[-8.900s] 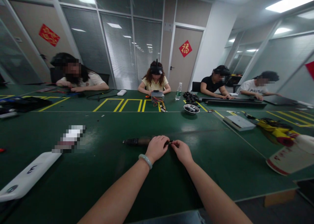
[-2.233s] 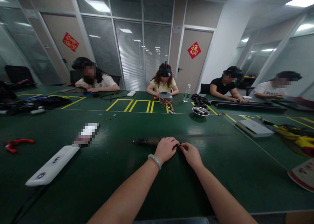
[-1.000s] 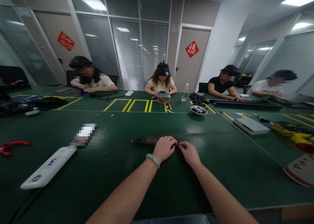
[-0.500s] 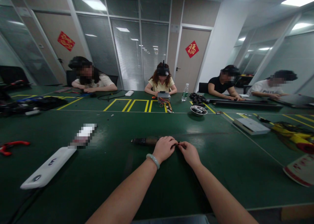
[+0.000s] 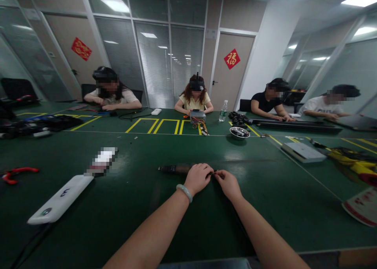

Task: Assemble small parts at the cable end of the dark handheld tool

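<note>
I've got the dark tool [image 5: 173, 169] flat on the green table [image 5: 114, 206], left of the metal bowl [image 5: 239, 133] and on its near side. Long axis runs roughly left-right; narrow tip points left, away from the bowl. Left hand [image 5: 199, 178] is clamped over the end nearer the bowl, so I can't see how that end finishes. Right hand [image 5: 229, 184], on the bowl's near side, is just beside the left, thumb and fingertips pinched on a small dark part [image 5: 214, 172]. Too small for me to identify; can't tell if it's joined to the tool. Dark cord [image 5: 240, 223] runs from there further to the bowl's near side, mostly hidden by the right forearm. Well left of the bowl, red handles [image 5: 25, 169] are cut by the frame. Pale container [image 5: 362, 206], right of the bowl and nearer, is cut off too.
</note>
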`<state>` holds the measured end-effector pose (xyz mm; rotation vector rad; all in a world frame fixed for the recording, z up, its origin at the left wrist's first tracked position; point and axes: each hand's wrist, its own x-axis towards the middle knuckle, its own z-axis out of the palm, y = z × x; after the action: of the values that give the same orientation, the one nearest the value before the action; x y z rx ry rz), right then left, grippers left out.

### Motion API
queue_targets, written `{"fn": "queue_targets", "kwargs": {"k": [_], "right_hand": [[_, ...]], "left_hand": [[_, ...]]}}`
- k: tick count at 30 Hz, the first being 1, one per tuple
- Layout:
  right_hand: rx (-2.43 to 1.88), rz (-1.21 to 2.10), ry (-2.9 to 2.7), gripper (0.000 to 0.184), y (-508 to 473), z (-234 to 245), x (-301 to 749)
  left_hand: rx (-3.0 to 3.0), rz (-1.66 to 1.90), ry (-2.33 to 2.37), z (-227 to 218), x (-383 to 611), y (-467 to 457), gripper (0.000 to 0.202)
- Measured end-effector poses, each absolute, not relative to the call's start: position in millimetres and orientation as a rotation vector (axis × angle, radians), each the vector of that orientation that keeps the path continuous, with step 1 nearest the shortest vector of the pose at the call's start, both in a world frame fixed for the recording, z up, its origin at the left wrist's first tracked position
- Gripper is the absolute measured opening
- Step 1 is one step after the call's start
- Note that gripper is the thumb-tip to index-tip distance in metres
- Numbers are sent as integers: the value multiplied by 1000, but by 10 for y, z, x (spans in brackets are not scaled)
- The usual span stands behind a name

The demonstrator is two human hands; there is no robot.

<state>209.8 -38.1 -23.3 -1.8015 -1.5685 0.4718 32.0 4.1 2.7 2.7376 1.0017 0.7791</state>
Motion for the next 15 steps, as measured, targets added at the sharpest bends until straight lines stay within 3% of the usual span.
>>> {"fn": "queue_targets", "kwargs": {"k": [15], "right_hand": [[-1798,479,-1571,22,-386,-227,2090]], "left_hand": [[2739,753,1015,44,316,32,23]]}}
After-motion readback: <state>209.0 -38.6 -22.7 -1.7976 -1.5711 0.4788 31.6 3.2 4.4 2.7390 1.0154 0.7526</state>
